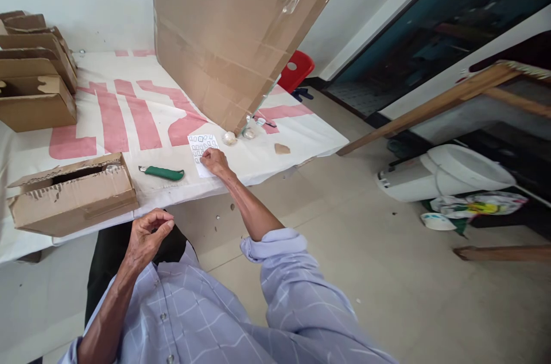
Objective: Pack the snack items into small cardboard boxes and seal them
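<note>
My right hand (216, 163) rests on a white sheet (205, 143) printed with rows of small dark outlined shapes; its fingers are bunched together, and what they pinch, if anything, is hidden. In front of my lap, off the table edge, my left hand (147, 236) is held up with thumb and forefinger brought together. Whether something tiny sits between those fingertips is too small to tell. A green-handled utility knife (163, 173) lies on the table left of the sheet. Beyond the sheet are two small round clear-and-beige items (229, 138) at the foot of a big cardboard panel.
The tall cardboard panel (224, 37) stands tilted on the cloth-covered table (150, 180). An opened cardboard box (75, 194) sits at the near left; several more boxes (37, 97) line the far left. A cardboard scrap (282, 148) lies right. A white bucket (456, 171) is on the floor.
</note>
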